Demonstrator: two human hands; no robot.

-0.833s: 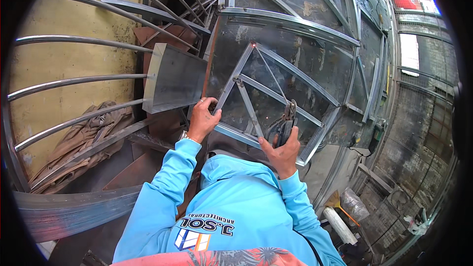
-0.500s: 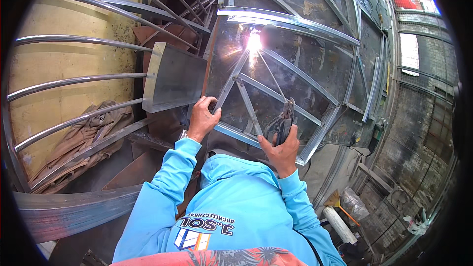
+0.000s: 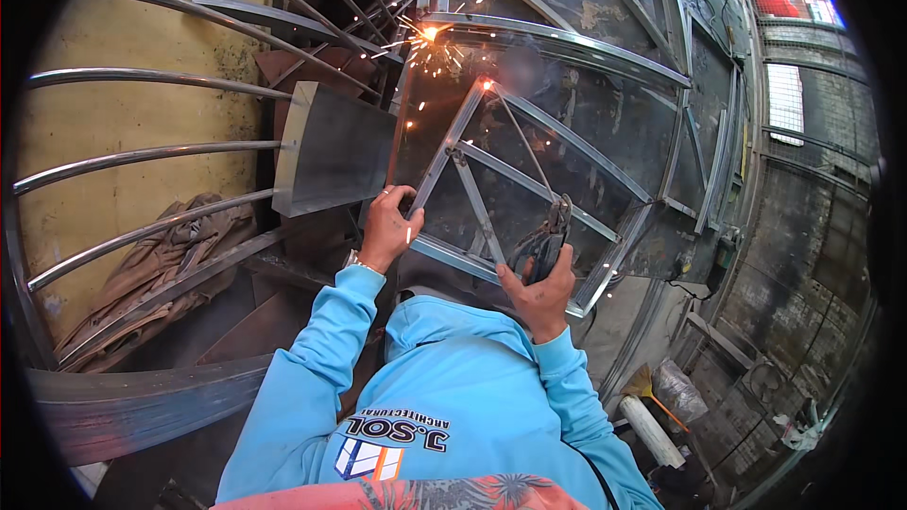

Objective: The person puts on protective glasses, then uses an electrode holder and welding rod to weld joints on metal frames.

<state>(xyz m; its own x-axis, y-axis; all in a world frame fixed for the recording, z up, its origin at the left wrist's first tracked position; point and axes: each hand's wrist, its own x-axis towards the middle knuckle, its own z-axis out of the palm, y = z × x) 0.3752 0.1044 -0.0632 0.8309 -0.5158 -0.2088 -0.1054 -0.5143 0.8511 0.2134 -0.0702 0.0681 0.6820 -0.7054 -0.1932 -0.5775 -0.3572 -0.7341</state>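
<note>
My left hand (image 3: 385, 229) is closed on the near end of a steel tube (image 3: 447, 153), part of a triangular metal frame lying on a dark steel work surface. In my right hand (image 3: 542, 293) is a welding electrode holder (image 3: 548, 238). A thin welding electrode (image 3: 521, 140) runs from its jaws up to the far corner of the triangle, where a small orange-red spot (image 3: 487, 84) glows. Whether the rod's tip touches the joint is hard to tell. Shorter tubes brace the inside of the triangle. Bright sparks (image 3: 431, 34) burst beyond it at the far left.
Curved shiny railing bars (image 3: 156, 151) and a boxy steel channel (image 3: 340, 149) stand on the left. A brown cloth (image 3: 161, 274) hangs behind the rails. A long steel bar (image 3: 567, 42) crosses beyond the triangle. At lower right lie a white roll (image 3: 652, 432) and a plastic bag (image 3: 678, 390).
The bright white-pink arc at the triangle's far corner has dimmed to a small glow. Sparks now scatter farther off to the left. The electrode holder has shifted slightly; my left hand stays put.
</note>
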